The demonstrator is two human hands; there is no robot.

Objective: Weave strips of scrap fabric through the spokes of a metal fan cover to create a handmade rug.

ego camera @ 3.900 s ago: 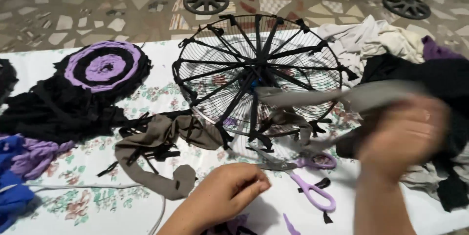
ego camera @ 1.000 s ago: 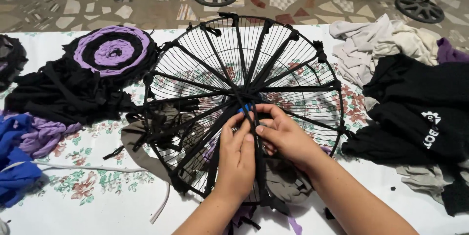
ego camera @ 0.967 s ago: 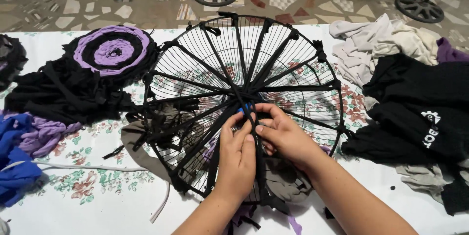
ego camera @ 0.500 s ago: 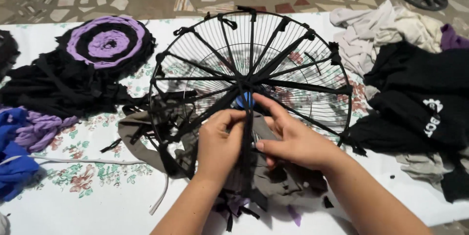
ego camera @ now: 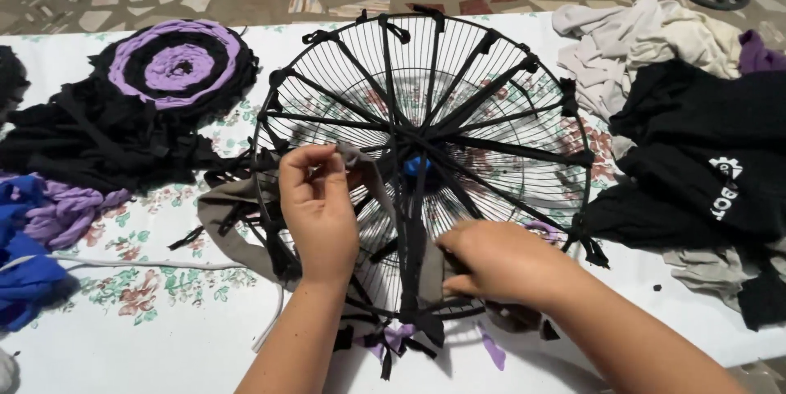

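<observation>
The round black wire fan guard lies flat on the white flowered tablecloth, directly in front of both hands, with black fabric strips tied from its rim to the small blue hub like spokes. The left hand is closed in a pinch on the end of a grey-brown fabric strip, just left of the hub and nearer to it than the other hand. This soft strip runs from the pinch down and to the right, under the wires. The right hand rests low on the guard with fingers curled on the cloth there; its grip is partly hidden. A coiled purple and black rag mat lies far left, dark folded clothes to the right.
</observation>
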